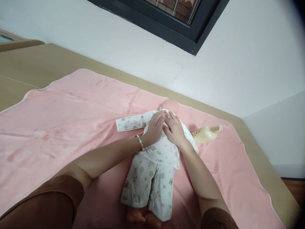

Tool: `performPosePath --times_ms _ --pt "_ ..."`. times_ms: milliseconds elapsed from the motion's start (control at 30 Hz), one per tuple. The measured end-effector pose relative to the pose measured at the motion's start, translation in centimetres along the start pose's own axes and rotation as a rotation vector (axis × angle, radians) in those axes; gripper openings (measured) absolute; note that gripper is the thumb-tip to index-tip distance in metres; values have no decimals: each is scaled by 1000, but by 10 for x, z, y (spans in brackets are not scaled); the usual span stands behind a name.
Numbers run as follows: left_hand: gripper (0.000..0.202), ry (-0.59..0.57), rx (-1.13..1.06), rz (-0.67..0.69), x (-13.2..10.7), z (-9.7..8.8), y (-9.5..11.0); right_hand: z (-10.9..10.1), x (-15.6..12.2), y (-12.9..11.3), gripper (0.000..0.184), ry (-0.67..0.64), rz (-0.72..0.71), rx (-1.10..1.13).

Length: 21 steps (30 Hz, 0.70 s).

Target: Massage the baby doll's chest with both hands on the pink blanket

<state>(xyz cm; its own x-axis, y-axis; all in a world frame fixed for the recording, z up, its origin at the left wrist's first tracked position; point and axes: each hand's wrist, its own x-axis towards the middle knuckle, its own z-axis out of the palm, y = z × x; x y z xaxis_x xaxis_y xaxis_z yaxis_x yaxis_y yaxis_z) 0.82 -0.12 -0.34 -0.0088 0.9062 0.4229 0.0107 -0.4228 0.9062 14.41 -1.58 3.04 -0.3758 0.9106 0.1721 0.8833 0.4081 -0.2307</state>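
Note:
A baby doll (pixel 162 156) in a white printed top and trousers lies stretched out, its bald head (pixel 169 105) away from me and its bare feet toward me. My left hand (pixel 155 128), with a bracelet at the wrist, rests on the doll's upper body, fingers extended. Beside it my right hand (pixel 175 129) lies flat on the same spot, fingertips meeting those of the left. One white sleeve (pixel 132 122) sticks out to the left. Whether the doll faces up or down I cannot tell.
Under the doll a pink blanket (pixel 71 105) covers much of a wooden surface (pixel 26 68). A pale yellow bottle with markings (pixel 206 133) lies right of the doll. Behind stand a white wall (pixel 143 57) and a dark window frame (pixel 176 38).

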Motion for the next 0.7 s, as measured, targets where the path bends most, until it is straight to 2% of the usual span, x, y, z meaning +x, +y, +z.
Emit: performPosePath --times_ms 133,233,300,400,567,633,700 --pt "39 10 15 -43 -1 0 0 4 -5 -8 70 42 242 -105" --pt "37 13 9 -36 -2 0 -1 9 -18 -27 72 46 303 -219" --pt "37 21 11 -35 -1 1 -1 11 -26 -39 71 41 296 -265" --pt "38 34 15 -41 -1 1 -1 10 -31 -45 67 29 209 -265" --pt "41 29 17 -33 -1 1 -3 -3 -15 -24 61 -96 18 -141" --pt "38 28 5 -24 -1 1 -4 -7 -8 -14 58 -125 16 -88" --pt "34 29 3 -9 0 1 -6 -6 -4 -9 59 -92 96 -62"
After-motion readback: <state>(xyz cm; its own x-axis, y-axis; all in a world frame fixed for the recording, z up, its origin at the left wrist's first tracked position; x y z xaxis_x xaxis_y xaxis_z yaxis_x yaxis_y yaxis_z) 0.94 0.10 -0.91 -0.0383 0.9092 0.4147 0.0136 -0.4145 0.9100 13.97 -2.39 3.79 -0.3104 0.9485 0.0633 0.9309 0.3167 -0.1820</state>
